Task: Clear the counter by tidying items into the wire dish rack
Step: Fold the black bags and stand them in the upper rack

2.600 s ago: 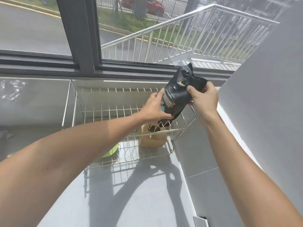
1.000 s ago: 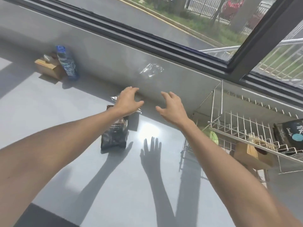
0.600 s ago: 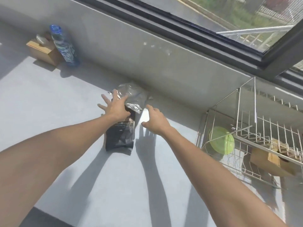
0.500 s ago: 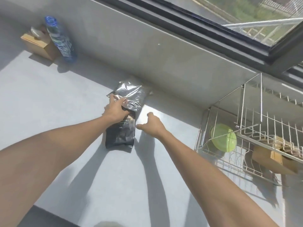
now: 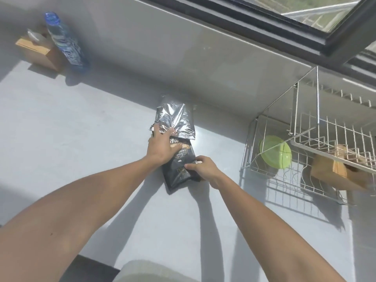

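A black snack bag [image 5: 179, 169] lies flat on the grey counter [image 5: 81, 139], with a silver foil bag [image 5: 175, 119] overlapping its far end by the wall. My left hand [image 5: 160, 145] presses on both bags, fingers curled over the foil bag's near edge. My right hand [image 5: 203, 167] pinches the black bag's right edge. The two-tier wire dish rack [image 5: 305, 139] stands at the right, apart from both hands.
In the rack's lower tier sit a green plate [image 5: 274, 151] and a brown box [image 5: 335, 174]. At the far left stand a water bottle [image 5: 65, 41] and a wooden tissue box [image 5: 36, 50]. A window frame runs above the backsplash.
Earlier both hands held a black bag over the rack. They have since moved left to the counter, and now the left hand clasps the foil bag while the right hand grips the black bag.
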